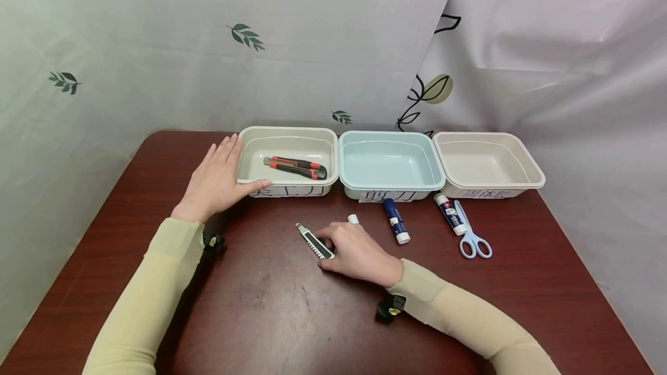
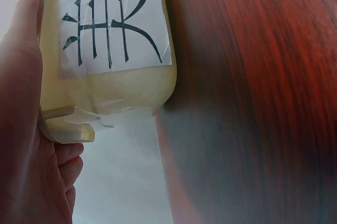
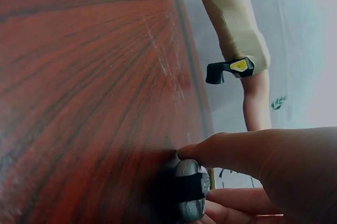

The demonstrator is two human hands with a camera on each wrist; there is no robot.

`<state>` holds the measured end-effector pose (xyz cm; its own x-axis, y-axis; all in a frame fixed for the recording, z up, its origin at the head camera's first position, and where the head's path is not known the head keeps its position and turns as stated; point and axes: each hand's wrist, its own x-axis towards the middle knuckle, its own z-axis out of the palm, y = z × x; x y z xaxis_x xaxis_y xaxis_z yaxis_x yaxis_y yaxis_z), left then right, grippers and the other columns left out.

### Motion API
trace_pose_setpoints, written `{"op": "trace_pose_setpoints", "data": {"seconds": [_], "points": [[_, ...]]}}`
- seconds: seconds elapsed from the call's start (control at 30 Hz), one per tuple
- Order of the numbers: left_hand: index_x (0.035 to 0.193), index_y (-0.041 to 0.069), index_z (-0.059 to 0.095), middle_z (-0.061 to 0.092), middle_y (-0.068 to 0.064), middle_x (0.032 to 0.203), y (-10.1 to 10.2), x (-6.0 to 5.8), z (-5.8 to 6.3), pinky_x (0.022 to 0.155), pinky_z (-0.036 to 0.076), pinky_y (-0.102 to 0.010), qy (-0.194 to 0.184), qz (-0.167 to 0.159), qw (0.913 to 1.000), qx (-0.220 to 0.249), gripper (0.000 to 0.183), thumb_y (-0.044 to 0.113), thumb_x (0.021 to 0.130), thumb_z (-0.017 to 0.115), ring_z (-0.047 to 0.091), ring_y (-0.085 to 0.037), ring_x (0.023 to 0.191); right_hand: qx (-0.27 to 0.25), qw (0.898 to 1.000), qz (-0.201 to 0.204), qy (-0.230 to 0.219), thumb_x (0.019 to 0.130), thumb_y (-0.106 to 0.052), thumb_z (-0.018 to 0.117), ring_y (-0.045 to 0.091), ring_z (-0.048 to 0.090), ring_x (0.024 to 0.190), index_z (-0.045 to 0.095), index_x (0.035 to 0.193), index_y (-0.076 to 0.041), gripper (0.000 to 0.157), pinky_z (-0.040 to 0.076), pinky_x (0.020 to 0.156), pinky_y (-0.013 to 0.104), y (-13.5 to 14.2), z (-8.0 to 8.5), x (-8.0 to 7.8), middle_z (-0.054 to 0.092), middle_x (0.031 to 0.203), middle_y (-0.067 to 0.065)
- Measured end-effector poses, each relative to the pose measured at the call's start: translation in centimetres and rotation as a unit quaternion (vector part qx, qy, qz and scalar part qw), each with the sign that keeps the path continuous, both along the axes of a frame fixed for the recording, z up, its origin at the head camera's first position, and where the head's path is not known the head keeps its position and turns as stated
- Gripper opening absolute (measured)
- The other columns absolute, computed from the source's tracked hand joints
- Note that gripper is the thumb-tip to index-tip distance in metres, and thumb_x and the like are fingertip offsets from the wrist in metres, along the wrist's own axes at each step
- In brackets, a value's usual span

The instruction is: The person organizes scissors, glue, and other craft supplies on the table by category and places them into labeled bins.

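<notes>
My left hand (image 1: 216, 181) rests against the near left corner of the left beige bin (image 1: 292, 130). Its fingers lie straight along the side and its thumb along the front rim. Inside that bin are two red-and-black utility knives (image 1: 297, 168). Over the middle of the table, my right hand (image 1: 362, 254) pinches a black-and-white utility knife (image 1: 314, 242) near its rear end between thumb and fingers, the tip pointing toward the left bin. The right wrist view shows the knife's end (image 3: 189, 190) close over the tabletop. Behind this hand, a white-ended item (image 1: 353, 219) is mostly hidden.
To the right of the left bin stand a light blue bin (image 1: 391, 133) and another beige bin (image 1: 482, 136), both with labels on their fronts. Before them lie a blue glue stick (image 1: 396, 221), a second glue stick (image 1: 450, 213) and light blue scissors (image 1: 471, 237).
</notes>
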<state>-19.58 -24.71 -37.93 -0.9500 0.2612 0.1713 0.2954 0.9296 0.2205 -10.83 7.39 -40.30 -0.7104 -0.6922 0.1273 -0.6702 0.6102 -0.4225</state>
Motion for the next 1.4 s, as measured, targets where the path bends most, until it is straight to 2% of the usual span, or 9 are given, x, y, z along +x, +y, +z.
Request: {"op": "trace_pose_setpoints", "data": {"seconds": [0.5,0.77,1.0,1.4], "points": [[0.16,-0.006,0.016,0.016,-0.024,0.165,0.0,0.0,-0.1,0.125,0.002,-0.044,-0.002,0.001,1.0,0.0,0.121,0.081,0.085,0.055,0.012,-0.036,0.153,-0.019,1.0,0.014,-0.005,0.077,-0.013,0.083,0.006,0.05,0.071,0.074,0.106,-0.012,0.03,0.043,0.057,0.022,0.4,0.3,0.1,0.058,0.077,-0.006],[0.16,-0.006,0.016,0.016,-0.024,0.165,0.0,0.1,0.0,0.125,0.002,-0.044,-0.004,0.002,1.0,0.001,0.121,0.08,0.085,0.056,0.013,-0.036,0.153,-0.022,1.0,0.002,-0.012,0.081,-0.013,0.082,0.007,0.058,0.075,0.074,0.119,-0.01,0.038,0.048,0.066,0.026,0.8,1.5,-0.2,0.065,0.09,-0.006],[0.16,-0.006,0.016,0.017,-0.025,0.165,-0.1,0.1,0.0,0.125,0.003,-0.045,-0.001,0.0,1.0,0.002,0.12,0.08,0.086,0.056,0.014,-0.037,0.153,-0.05,0.998,-0.007,-0.029,0.083,-0.011,0.083,0.006,0.063,0.075,0.073,0.121,-0.006,0.04,0.052,0.066,0.023,1.3,2.3,-0.6,0.066,0.094,-0.003],[0.16,-0.005,0.015,0.017,-0.024,0.165,0.0,-0.1,-0.1,0.125,0.003,-0.045,0.004,0.0,1.0,0.006,0.12,0.079,0.086,0.057,0.014,-0.036,0.153,-0.076,0.997,-0.021,0.016,0.083,-0.012,0.083,0.011,0.064,0.079,0.074,0.12,-0.008,0.038,0.051,0.067,0.025,2.2,3.9,-1.3,0.065,0.09,-0.006]]}}
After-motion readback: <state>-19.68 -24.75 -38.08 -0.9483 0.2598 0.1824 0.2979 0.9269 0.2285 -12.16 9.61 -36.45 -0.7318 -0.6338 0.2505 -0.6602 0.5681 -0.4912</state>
